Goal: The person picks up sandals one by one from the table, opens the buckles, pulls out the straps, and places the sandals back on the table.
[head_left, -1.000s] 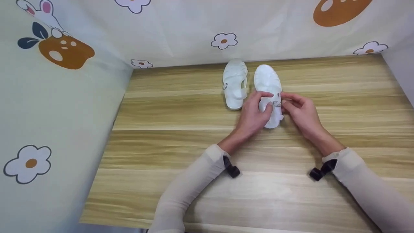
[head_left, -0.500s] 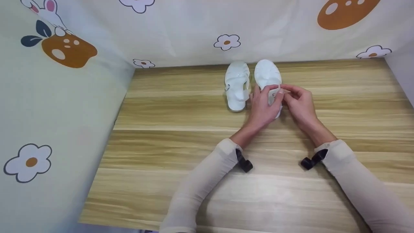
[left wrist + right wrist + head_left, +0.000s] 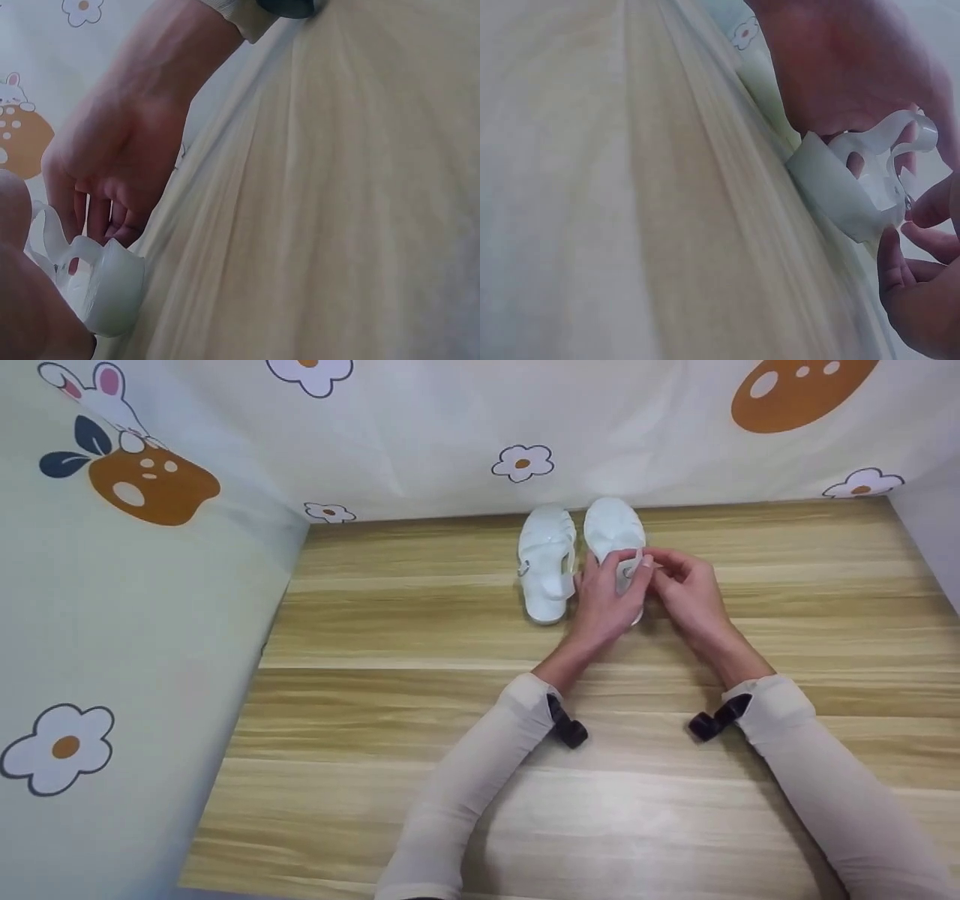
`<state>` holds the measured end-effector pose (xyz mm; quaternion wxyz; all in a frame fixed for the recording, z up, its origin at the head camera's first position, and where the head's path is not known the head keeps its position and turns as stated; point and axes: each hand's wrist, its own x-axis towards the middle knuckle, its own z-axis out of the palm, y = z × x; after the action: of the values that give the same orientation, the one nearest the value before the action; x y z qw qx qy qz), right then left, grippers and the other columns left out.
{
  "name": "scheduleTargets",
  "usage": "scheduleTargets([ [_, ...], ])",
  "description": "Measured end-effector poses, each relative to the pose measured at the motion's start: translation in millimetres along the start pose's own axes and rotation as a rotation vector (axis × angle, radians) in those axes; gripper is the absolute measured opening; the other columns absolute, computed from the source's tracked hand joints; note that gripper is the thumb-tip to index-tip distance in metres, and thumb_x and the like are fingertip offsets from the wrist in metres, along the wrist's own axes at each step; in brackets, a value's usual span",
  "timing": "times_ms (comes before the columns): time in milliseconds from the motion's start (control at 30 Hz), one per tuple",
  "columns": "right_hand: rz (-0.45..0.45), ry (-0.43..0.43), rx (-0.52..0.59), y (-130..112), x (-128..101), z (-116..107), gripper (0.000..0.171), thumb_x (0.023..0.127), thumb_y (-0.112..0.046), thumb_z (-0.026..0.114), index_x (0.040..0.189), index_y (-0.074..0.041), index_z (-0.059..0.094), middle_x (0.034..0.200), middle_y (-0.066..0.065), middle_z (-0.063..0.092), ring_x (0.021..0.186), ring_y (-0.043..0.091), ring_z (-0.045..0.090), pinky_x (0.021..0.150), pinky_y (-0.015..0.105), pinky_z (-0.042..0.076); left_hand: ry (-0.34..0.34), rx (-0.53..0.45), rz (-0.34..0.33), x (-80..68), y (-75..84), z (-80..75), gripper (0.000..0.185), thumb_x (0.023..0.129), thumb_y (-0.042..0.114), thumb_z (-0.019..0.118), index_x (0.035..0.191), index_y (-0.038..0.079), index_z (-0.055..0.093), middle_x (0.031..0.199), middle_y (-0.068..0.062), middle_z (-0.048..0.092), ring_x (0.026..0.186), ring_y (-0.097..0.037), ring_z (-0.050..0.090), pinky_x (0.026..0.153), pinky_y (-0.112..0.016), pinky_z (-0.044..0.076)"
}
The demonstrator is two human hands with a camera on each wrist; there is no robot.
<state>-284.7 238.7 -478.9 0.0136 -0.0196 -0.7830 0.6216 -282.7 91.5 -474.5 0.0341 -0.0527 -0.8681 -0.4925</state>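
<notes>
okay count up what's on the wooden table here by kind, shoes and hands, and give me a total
White shoes: 2, the left shoe lying free and the right shoe being handled.
Hands: 2, the left hand and the right hand, both gripping the right shoe at its strap.
Total: 4.

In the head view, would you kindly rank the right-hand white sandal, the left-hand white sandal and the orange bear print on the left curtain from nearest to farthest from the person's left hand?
1. The right-hand sandal: the left hand holds it, with the right hand.
2. The left-hand sandal: just to the left of that hand, apart from it.
3. The orange bear print: far left, up on the curtain.
</notes>
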Motion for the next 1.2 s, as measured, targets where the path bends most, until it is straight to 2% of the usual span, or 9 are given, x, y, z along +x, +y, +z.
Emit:
scheduleTargets([
  [133, 0.016, -0.035, 0.007, 5, 8, 0, 0.046, 0.108, -0.023, 0.065, 0.148, -0.001, 0.063, 0.136, 0.008, 0.071, 0.107, 0.003, 0.065, 0.086, 0.014, 0.056, 0.007, -0.04, 0.035, 3.9, -6.6, 0.5, 0.046, 0.109, 0.053, 0.056, 0.141, 0.022, 0.069, 0.162, -0.009, 0.049, 0.145, -0.03, 0.049, 0.121, -0.044, 0.042],
  [300, 0.048, -0.068, -0.025, 8, 9, -1, 0.048, 0.109, -0.026, 0.063, 0.15, 0.0, 0.061, 0.144, 0.013, 0.066, 0.111, 0.004, 0.063, 0.088, 0.012, 0.055, -0.012, -0.077, 0.104, 1.3, -16.3, -0.2, 0.048, 0.109, 0.045, 0.058, 0.145, 0.013, 0.065, 0.162, -0.011, 0.049, 0.149, -0.029, 0.049, 0.124, -0.043, 0.042],
  [533, 0.037, -0.062, -0.037, 8, 7, -2, 0.049, 0.108, -0.027, 0.063, 0.149, 0.001, 0.061, 0.14, 0.015, 0.068, 0.104, 0.001, 0.065, 0.084, 0.014, 0.057, -0.072, -0.091, 0.062, -9.0, -14.0, -5.3, 0.057, 0.108, 0.051, 0.057, 0.153, 0.016, 0.058, 0.18, -0.021, 0.021, 0.167, -0.033, 0.025, 0.135, -0.047, 0.029],
  [633, 0.039, -0.055, -0.009, 6, 5, -1, 0.05, 0.108, -0.023, 0.063, 0.151, 0.003, 0.058, 0.143, 0.02, 0.066, 0.106, 0.001, 0.066, 0.084, 0.015, 0.059, -0.093, -0.079, 0.068, -13.3, -12.0, -10.8, 0.06, 0.108, 0.054, 0.057, 0.156, 0.018, 0.056, 0.18, -0.021, 0.02, 0.168, -0.035, 0.023, 0.135, -0.051, 0.027],
  [767, 0.055, -0.023, -0.023, 0, 2, -1, 0.052, 0.108, -0.023, 0.062, 0.154, 0.001, 0.055, 0.154, 0.021, 0.06, 0.121, 0.01, 0.064, 0.088, 0.014, 0.057, -0.129, -0.091, 0.102, -16.3, -8.2, -25.1, 0.058, 0.109, 0.051, 0.057, 0.157, 0.017, 0.055, 0.178, -0.02, 0.028, 0.167, -0.032, 0.025, 0.136, -0.05, 0.026],
  [900, 0.063, 0.036, -0.091, -8, 0, -1, 0.053, 0.107, -0.023, 0.06, 0.156, -0.003, 0.054, 0.156, 0.017, 0.058, 0.131, 0.02, 0.057, 0.092, 0.015, 0.051, -0.178, -0.21, 0.128, -17.5, -3.4, -47.1, 0.052, 0.111, 0.043, 0.058, 0.154, 0.013, 0.059, 0.173, -0.017, 0.041, 0.165, -0.023, 0.032, 0.134, -0.039, 0.031],
  [1067, 0.02, 0.094, -0.09, -18, -3, 3, 0.049, 0.105, -0.018, 0.06, 0.152, -0.002, 0.058, 0.145, 0.017, 0.062, 0.123, 0.017, 0.057, 0.087, 0.017, 0.049, -0.189, -0.413, 0.153, -20.5, -3.7, -76.1, 0.041, 0.113, 0.03, 0.058, 0.146, 0.007, 0.063, 0.159, -0.014, 0.057, 0.153, -0.019, 0.051, 0.123, -0.024, 0.044],
  [1200, -0.047, 0.098, -0.062, -27, -9, 9, 0.045, 0.106, -0.016, 0.059, 0.148, -0.001, 0.062, 0.137, 0.017, 0.065, 0.116, 0.015, 0.062, 0.086, 0.015, 0.052, -0.143, -0.483, 0.2, -21.1, -12.3, -93.7, 0.035, 0.113, 0.023, 0.059, 0.14, 0.002, 0.066, 0.146, -0.013, 0.067, 0.14, -0.027, 0.063, 0.116, -0.026, 0.052],
])
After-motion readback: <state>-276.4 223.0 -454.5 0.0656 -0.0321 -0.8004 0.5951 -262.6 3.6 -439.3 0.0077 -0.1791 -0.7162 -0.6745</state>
